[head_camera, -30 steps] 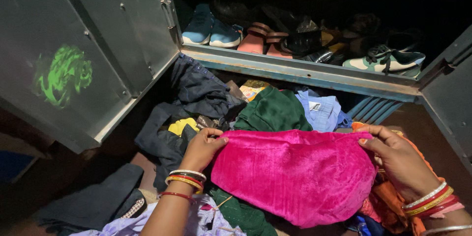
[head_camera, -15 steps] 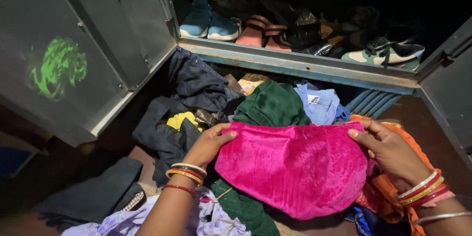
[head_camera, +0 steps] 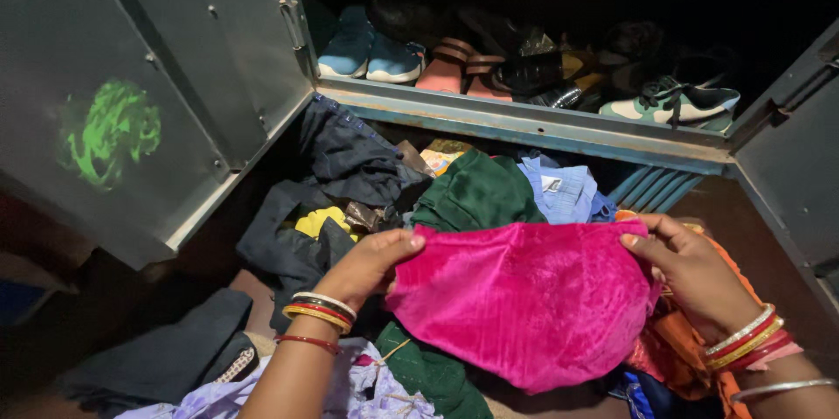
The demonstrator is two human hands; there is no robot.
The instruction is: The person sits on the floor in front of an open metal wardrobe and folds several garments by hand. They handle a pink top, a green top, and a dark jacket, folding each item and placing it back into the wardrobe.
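— What lies around the person's hands?
— A heap of clothes on the floor: a dark green garment (head_camera: 476,196), a light blue shirt (head_camera: 559,192), dark navy clothes (head_camera: 345,157); behind, an open grey metal cabinet (head_camera: 524,122) with shoes (head_camera: 371,56) on its shelf.
— And the pink velvet cloth (head_camera: 524,297)?
— Stretched between both hands over the heap; the left hand (head_camera: 371,266) pinches its upper left edge, the right hand (head_camera: 695,275) its upper right; the cabinet doors stand open on either side.

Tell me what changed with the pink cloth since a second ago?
The left hand slid a little inward along the pink cloth, bunching its top edge narrower. The right hand kept its grip on the other corner. Clothes pile and shoes stayed put.
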